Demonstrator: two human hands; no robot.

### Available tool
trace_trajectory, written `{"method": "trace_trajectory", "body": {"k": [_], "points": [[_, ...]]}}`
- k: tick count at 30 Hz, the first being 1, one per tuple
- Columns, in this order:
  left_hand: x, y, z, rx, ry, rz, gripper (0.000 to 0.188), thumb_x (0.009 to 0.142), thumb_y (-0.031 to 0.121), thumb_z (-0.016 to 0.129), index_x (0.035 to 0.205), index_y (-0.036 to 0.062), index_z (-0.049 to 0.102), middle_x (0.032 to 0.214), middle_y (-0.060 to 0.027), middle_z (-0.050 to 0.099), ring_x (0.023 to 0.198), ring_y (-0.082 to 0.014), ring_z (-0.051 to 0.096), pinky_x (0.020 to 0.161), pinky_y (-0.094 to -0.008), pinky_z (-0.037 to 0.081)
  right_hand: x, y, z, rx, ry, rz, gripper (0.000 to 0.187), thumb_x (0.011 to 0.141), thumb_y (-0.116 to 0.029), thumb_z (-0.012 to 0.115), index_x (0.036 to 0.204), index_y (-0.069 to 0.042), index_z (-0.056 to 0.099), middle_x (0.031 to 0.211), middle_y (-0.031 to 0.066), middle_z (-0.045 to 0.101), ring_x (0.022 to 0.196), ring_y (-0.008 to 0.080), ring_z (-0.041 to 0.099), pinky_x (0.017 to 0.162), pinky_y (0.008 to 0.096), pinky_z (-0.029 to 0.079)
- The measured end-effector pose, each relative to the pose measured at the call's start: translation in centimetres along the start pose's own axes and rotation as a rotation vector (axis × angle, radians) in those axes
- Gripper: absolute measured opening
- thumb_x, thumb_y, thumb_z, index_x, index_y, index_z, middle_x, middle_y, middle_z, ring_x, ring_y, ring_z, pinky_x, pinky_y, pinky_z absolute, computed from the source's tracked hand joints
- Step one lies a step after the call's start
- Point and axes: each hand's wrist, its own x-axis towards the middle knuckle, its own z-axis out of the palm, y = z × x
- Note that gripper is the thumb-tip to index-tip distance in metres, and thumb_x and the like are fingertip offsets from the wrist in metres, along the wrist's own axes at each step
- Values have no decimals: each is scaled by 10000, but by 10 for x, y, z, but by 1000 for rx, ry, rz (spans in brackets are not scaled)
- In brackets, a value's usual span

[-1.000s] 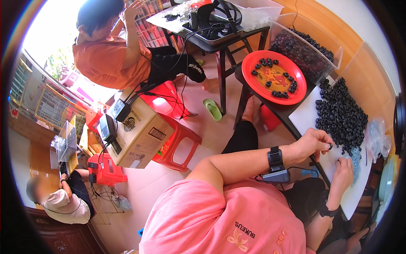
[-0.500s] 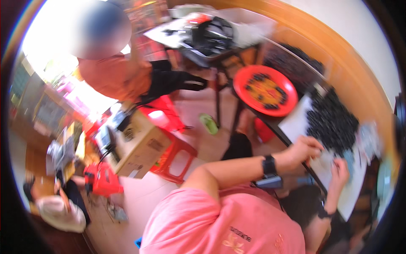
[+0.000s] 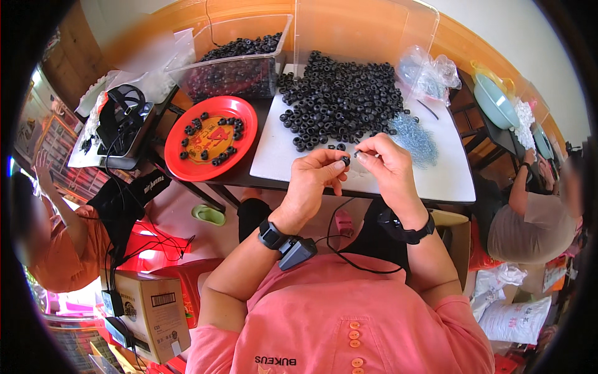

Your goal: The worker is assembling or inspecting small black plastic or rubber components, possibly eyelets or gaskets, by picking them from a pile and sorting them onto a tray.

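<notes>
Both hands meet over the near edge of a white board [image 3: 272, 153]. My left hand [image 3: 311, 181] pinches a small black ring-shaped part [image 3: 344, 160] between thumb and fingertips. Close beside it, the thumb and forefinger of my right hand [image 3: 391, 171] are pressed together on something small and dark, too small to name. Just beyond lies a big heap of black ring-shaped parts [image 3: 342, 93]. A pile of fine, pale blue clear pieces [image 3: 416, 142] lies right of the heap, near my right hand. Similar black parts sit in several small groups on a red round tray [image 3: 240, 156].
Behind the tray stands a clear plastic bin [image 3: 283, 47] filled with black parts. Clear plastic bags [image 3: 430, 71] lie at the board's far right. Other people sit at left and right, near a light blue basin [image 3: 495, 103]. A cardboard box [image 3: 156, 318] stands at lower left.
My view has swung right and steadied, bringing the board to the middle. My hands stay close together over the board's near edge, and the black part in my left fingers now shows clearly.
</notes>
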Motion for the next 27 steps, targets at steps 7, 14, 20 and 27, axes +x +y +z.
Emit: {"method": "trace_trajectory", "body": {"k": [7, 14, 20, 27], "points": [[-2, 1, 0, 35, 10, -10, 174, 961, 33, 593, 1104, -60, 630, 915, -103, 669, 756, -145, 635, 563, -260, 519, 5, 6, 8, -61, -24, -46, 89, 860, 20, 643, 942, -12, 631, 823, 79, 601, 721, 198, 621, 641, 309, 482], [-4, -1, -1, 13, 35, 8, 164, 955, 26, 599, 1088, -66, 630, 888, -103, 662, 737, -146, 632, 552, -262, 517, 4, 6, 14, -89, -58, -69, 79, 859, 13, 641, 932, -14, 628, 819, 96, 600, 706, 241, 627, 632, 329, 485], [-5, -3, 0, -24, 61, 10, 138, 932, 7, 617, 1051, -60, 639, 848, -87, 652, 710, -138, 621, 525, -255, 512, -3, 6, 18, -60, -35, -74, 86, 852, 18, 646, 932, -4, 622, 807, 106, 593, 699, 250, 624, 627, 331, 487], [-7, -4, -2, -6, 50, 5, 144, 937, 6, 613, 1061, -65, 631, 864, -96, 654, 707, -148, 625, 535, -265, 511, -4, 5, 15, -276, -59, -263, 210, 774, 62, 629, 967, -21, 622, 830, 120, 584, 745, 318, 621, 633, 402, 497]]}}
